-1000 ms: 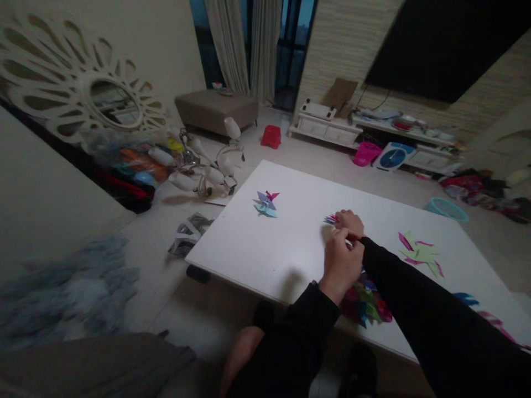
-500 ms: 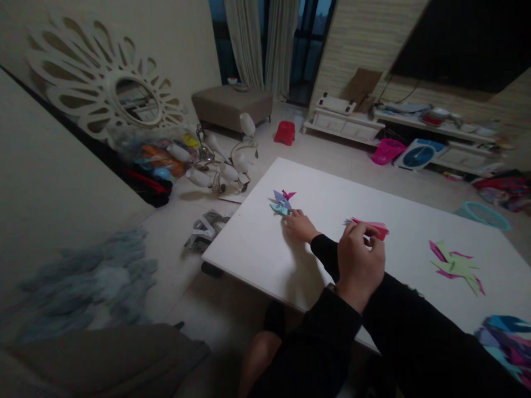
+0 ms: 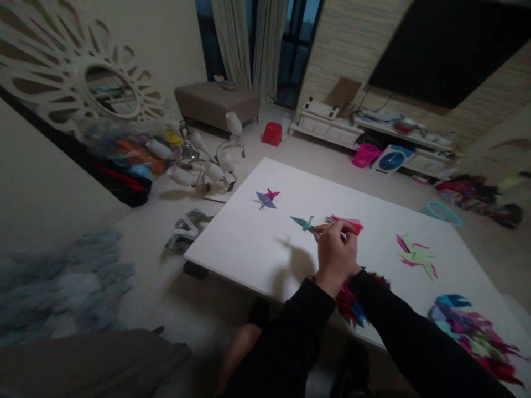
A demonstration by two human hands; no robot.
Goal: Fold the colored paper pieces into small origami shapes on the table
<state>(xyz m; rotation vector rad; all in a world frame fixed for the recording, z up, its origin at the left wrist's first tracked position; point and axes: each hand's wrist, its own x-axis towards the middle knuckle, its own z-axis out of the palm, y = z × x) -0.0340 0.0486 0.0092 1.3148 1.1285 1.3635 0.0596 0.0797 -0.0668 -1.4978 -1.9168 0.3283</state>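
A teal paper crane (image 3: pixel 306 223) is held up over the white table (image 3: pixel 240 243), its shadow falling on the tabletop. Fingertips at its near end appear to belong to my right hand (image 3: pixel 317 228), which is mostly hidden behind my left hand. My left hand (image 3: pixel 337 255) is closed in a pinch in front of it; what its fingers hold, if anything, is too small to make out. My forearms cross. Farther left lie a purple paper crane (image 3: pixel 265 200) and a pink paper crane (image 3: pixel 272 193). Red and pink folded paper (image 3: pixel 354 224) lies just behind my left hand.
Green and pink folded papers (image 3: pixel 415 255) form a pinwheel shape to the right. One colourful origami pile (image 3: pixel 350 304) sits partly under my right arm, another pile (image 3: pixel 473 331) at the right edge. A chandelier (image 3: pixel 213 166) stands on the floor beyond the table's left side.
The teal crane has left its place beside the purple and pink cranes, carried right and upward by my right hand toward my left hand. The view has turned slightly right.
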